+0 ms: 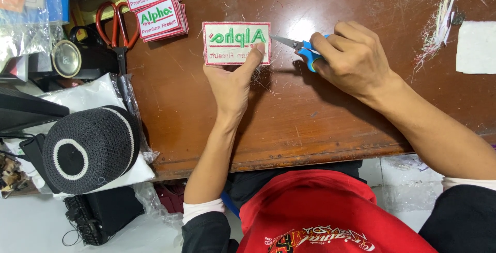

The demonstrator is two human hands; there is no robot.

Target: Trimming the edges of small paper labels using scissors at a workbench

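Note:
A white rectangular embroidered patch (230, 37) with a red border and green and red stitched lettering lies reversed on the brown wooden table (320, 113). My left hand (232, 80) holds the patch at its lower right, thumb pressed on its face. My right hand (351, 56) grips small blue-handled thread snips (298, 46), whose metal blades point left, close to the patch's right edge. Loose thread bits lie around the patch.
Two stacks of similar patches (155, 5) sit at the back left beside red-handled scissors (118, 25). A dark knitted cap (88, 147) rests on a plastic-wrapped bundle at the left. White fabric (476, 46) and thread scraps (439, 25) lie at the back right.

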